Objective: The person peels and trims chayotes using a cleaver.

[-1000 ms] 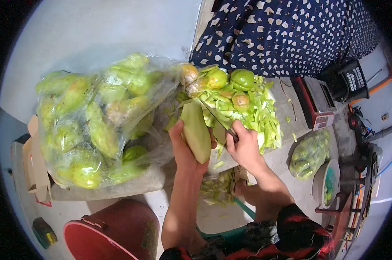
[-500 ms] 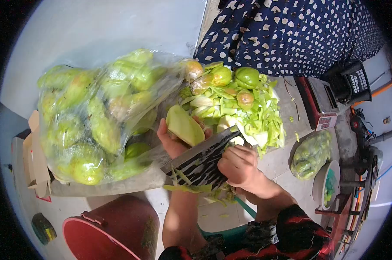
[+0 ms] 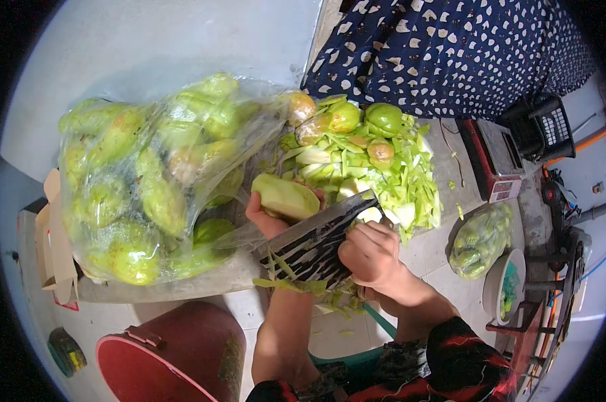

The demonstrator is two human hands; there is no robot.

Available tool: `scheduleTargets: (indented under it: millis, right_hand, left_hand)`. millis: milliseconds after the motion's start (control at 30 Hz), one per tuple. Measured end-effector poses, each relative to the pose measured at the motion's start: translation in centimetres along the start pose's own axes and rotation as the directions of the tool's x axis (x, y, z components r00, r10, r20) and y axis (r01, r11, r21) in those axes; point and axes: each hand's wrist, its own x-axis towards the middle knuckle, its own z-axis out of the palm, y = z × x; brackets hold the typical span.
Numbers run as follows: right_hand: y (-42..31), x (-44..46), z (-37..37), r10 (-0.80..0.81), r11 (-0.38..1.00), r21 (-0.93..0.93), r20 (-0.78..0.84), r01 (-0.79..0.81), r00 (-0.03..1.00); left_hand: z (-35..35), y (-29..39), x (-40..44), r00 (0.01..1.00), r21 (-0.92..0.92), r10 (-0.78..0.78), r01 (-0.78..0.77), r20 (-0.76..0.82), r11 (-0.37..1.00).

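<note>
My left hand [image 3: 265, 220] is closed around a pale, peeled green papaya [image 3: 284, 196], its fingers partly behind the fruit. My right hand [image 3: 371, 253] makes a fist on the handle of a broad knife [image 3: 309, 249], whose handle is mostly hidden. The wide dark blade lies slantwise just below the papaya, with thin peel strips clinging to it. Contact between the edge and the fruit cannot be made out. Beyond both hands is a heap of green peelings [image 3: 403, 187] with several whole papayas [image 3: 383, 119] on top.
A clear plastic bag of papayas [image 3: 159, 194] fills the left of the grey bench. To the right are a red scale [image 3: 494, 161], a black basket [image 3: 541, 127], a bag of green produce [image 3: 480, 241] and a white basin [image 3: 497, 301]. Below stands a red bucket [image 3: 182, 355].
The papaya has turned in my left hand, from standing tilted to lying more level. The knife blade has shifted slightly up and right, still in my right hand.
</note>
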Motion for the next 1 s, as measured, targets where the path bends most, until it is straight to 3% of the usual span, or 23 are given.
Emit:
scheduleTargets:
  millis: [133,200,333,400,500,633,700,800,933,1000]
  right_hand:
    - [0.1,-0.3,0.2,-0.003,1.000,0.001,-0.010,0.003,1.000]
    - [0.1,-0.3,0.3,0.002,1.000,-0.001,-0.013,-0.002,1.000]
    - [0.1,-0.3,0.3,0.017,1.000,-0.011,-0.010,-0.017,1.000]
    - [0.0,-0.3,0.5,0.017,1.000,-0.010,-0.019,-0.017,1.000]
    - [0.0,-0.3,0.7,0.019,0.999,-0.030,-0.033,-0.020,0.999]
    - [-0.2,-0.2,0.6,0.057,0.998,-0.035,-0.024,-0.057,0.998]
    - [0.2,-0.3,0.6,0.073,0.997,-0.035,-0.005,-0.073,0.997]
    - [1.1,-0.7,1.0,0.190,0.980,-0.065,0.037,-0.188,0.981]
    - [0.1,-0.1,0.2,0.191,0.982,-0.025,0.071,-0.190,0.979]
    - [0.3,-0.3,0.0,0.182,0.983,0.002,0.075,-0.182,0.980]
  left_hand:
    - [-0.1,-0.2,0.4,0.996,0.031,0.088,-0.088,0.011,0.996]
    - [0.7,-0.3,-0.2,0.988,-0.073,0.148,-0.150,-0.031,0.986]
    - [0.1,-0.3,0.0,0.994,-0.023,0.110,-0.110,-0.002,0.994]
    - [0.5,-0.4,-0.3,0.995,-0.188,0.097,-0.092,0.018,0.978]
    - [-0.1,-0.7,-0.1,0.990,-0.040,0.141,-0.141,0.002,0.989]
    - [-0.3,-0.8,-0.1,0.988,-0.063,0.112,-0.119,-0.111,0.991]
    - [-1.3,-0.9,0.6,0.980,0.012,0.198,-0.199,0.035,0.980]
    - [-0.4,-0.7,0.0,0.963,0.073,0.268,-0.270,0.035,0.960]
    - [0.3,0.4,-0.5,0.973,-0.056,0.198,-0.192,0.123,0.980]
    - [0.9,0.7,-0.8,0.974,-0.007,0.205,-0.205,0.101,0.979]
